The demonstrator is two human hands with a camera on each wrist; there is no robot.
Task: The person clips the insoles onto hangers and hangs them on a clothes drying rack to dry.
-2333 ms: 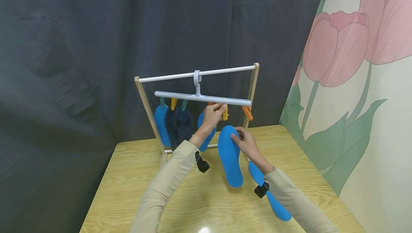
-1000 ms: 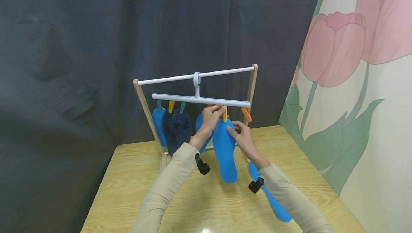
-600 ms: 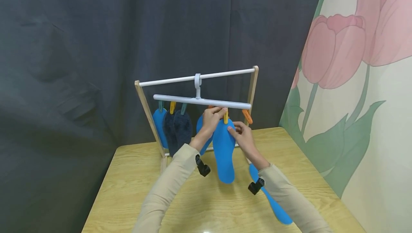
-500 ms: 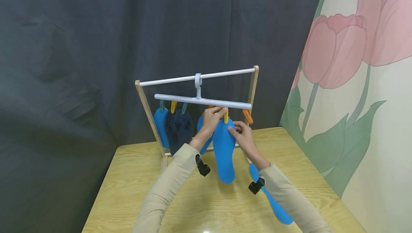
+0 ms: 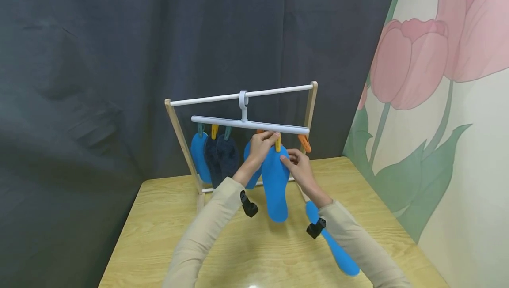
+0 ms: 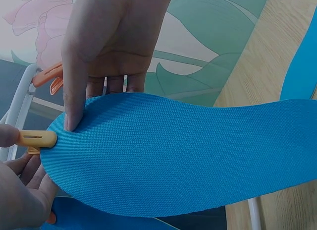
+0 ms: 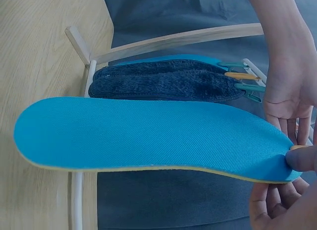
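My left hand (image 5: 260, 147) pinches a yellow clothespin (image 6: 38, 138) under the right half of a pale hanger (image 5: 274, 127). Its tip overlaps the rounded end of a blue insole (image 7: 148, 136). Along that same end, my right hand (image 5: 301, 167) pinches the insole's right edge, thumb on the textured face and fingers behind. The insole hangs long end down above the table. Partly behind my left hand hangs another blue insole (image 5: 253, 182), under an orange clothespin (image 5: 260, 131).
On the hanger's left, a blue insole (image 5: 199, 155) and two dark fuzzy insoles (image 5: 227, 157) hang from clothespins. An orange clothespin (image 5: 305, 143) is at its right end. The wooden rack (image 5: 180, 135) carries the hanger. One more blue insole (image 5: 342, 255) lies on the table (image 5: 151, 244).
My right hand has brought the insole up and left to the yellow clothespin, whose tip now overlaps it. My left hand has stayed at the clothespin. Over the last half second little differs.
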